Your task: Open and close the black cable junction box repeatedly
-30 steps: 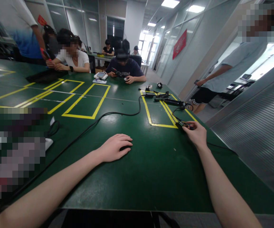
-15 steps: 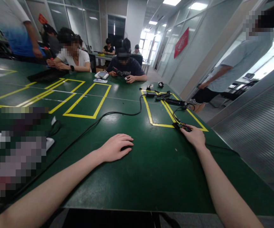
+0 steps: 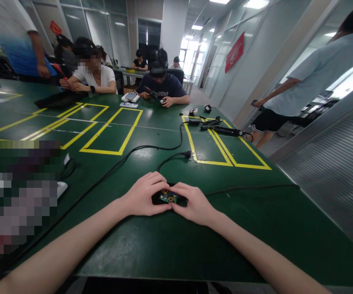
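An opened power adapter [image 3: 168, 198], its green circuit board and small components exposed in a black shell, lies on the table between my hands. My left hand [image 3: 147, 194] grips its left end, thumb at the near side and fingers at the far side. Closed round the other end is my right hand [image 3: 196, 203], its fingertips close to those of my left. Both hands partly hide the shell. A cord with a black plug [image 3: 188, 154] curves out beyond my left hand. Another thin cable [image 3: 252, 189] runs off to the right.
Yellow tape rectangles [image 3: 103, 152] mark the green table [image 3: 176, 249]. Black tools and an electric screwdriver [image 3: 225, 130] lie at the far right. A long black cable [image 3: 103, 176] crosses on the left. A co-worker [image 3: 164, 85] sits opposite; another person [image 3: 314, 85] stands at right.
My right hand has brought the open power adapter from the right side to the middle, trailing its plug cord. My left hand, previously resting flat, now grips it too.
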`<act>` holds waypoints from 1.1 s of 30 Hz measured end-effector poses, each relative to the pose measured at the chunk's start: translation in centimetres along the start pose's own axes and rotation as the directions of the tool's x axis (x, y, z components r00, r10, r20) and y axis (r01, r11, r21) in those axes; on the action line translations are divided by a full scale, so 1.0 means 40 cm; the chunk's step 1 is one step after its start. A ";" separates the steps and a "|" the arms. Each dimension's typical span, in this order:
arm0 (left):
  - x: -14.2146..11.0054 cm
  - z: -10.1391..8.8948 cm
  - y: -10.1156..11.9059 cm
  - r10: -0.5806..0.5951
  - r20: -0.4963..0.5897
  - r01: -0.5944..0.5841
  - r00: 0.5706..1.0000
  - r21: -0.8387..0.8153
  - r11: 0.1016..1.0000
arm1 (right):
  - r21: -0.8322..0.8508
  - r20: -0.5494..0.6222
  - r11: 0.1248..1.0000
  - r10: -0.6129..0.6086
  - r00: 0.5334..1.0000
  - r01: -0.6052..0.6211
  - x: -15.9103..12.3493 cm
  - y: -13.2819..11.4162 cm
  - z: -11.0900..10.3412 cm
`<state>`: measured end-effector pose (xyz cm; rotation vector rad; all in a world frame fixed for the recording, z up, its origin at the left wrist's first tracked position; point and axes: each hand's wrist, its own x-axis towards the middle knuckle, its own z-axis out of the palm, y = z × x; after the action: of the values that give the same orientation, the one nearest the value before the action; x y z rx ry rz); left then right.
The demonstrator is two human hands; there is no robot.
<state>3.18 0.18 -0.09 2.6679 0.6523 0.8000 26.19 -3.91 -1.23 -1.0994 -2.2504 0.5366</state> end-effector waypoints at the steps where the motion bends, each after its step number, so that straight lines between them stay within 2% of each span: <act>1: -0.003 -0.002 0.004 0.009 0.043 -0.009 0.999 0.000 1.000 | 0.026 0.041 0.999 -0.034 0.999 0.033 -0.002 -0.019 0.007; 4: -0.013 -0.002 0.009 0.011 0.113 -0.012 0.994 0.014 1.000 | 0.062 0.096 0.996 -0.074 0.993 0.068 -0.006 -0.043 0.008; 8: -0.019 -0.003 0.009 -0.020 0.143 0.013 0.990 0.049 0.999 | 0.054 0.051 0.994 -0.098 0.994 0.095 -0.019 -0.031 -0.020; 12: -0.018 -0.008 0.011 -0.055 0.164 0.049 0.985 0.042 0.998 | -0.015 0.035 0.997 -0.079 0.996 0.079 -0.052 -0.011 -0.057; 17: -0.020 -0.011 0.013 -0.068 0.181 0.064 0.981 0.025 0.998 | -0.138 0.044 0.979 -0.143 0.989 0.148 -0.091 0.016 -0.079; 25: -0.022 -0.014 0.006 -0.089 0.179 0.093 0.980 -0.015 0.996 | -0.156 0.058 0.986 -0.043 0.997 0.052 -0.084 0.014 -0.066; 33: -0.027 -0.011 -0.002 -0.101 0.162 0.107 0.982 -0.030 0.994 | -0.232 0.178 0.970 0.119 0.977 -0.075 -0.085 -0.005 -0.062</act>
<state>2.11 -0.21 -0.26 2.6051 0.7209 0.5570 29.40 -6.51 -0.31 -1.3268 -2.4812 0.4516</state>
